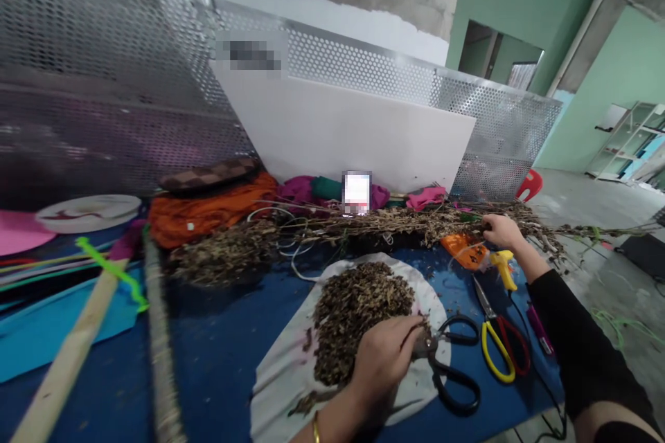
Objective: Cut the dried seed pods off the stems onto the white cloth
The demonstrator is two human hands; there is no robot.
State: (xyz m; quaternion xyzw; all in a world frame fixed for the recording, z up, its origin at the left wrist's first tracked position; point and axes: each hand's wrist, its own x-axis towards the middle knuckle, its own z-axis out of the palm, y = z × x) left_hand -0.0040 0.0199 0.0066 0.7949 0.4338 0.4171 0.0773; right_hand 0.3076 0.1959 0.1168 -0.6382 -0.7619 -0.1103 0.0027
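My left hand is closed at the right edge of a heap of dried, crumbled leaves on a white cloth. Its fingertips are beside the pivot of the black-handled scissors; the blades are hidden, and what the fingers hold I cannot make out. Farther back on the right, my right hand is pinched on the dried plant stems that lie in a long bundle along the table's back. Just below it are an orange packet and a yellow glue gun.
Scissors with yellow and red handles and a purple tool lie on the right. A lit phone stands behind the stems. Wooden sticks, blue sheets and an orange cloth occupy the left. A perforated metal panel rises behind.
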